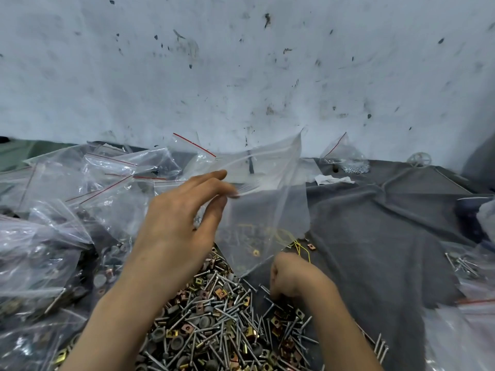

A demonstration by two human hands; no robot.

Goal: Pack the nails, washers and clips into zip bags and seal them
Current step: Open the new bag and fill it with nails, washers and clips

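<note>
Nearest, the pile (219, 317) of nails, washers and clips; the right hand (294, 277) curls into it, catch unseen. The left hand (182, 220) pinches 1 zip bag (265, 204): best hold its mouth wide.

The nails (227, 311) are bare silvery metal, shiny along the shanks. Mixed among the nails, the clips (221, 293) are brass- and copper-coloured metal with a dull gleam, and the washers (176, 341) are grey, matt discs. Above the nails, the zip bag (267, 199) is thin clear plastic, glossy and creased. Left of the nails, more bags (80, 196) of the same shiny film carry red strips. Right of the nails lies grey cloth (375, 236), matt and rumpled. Behind the nails, the wall (241, 62) is pale, rough and flecked dark.
</note>
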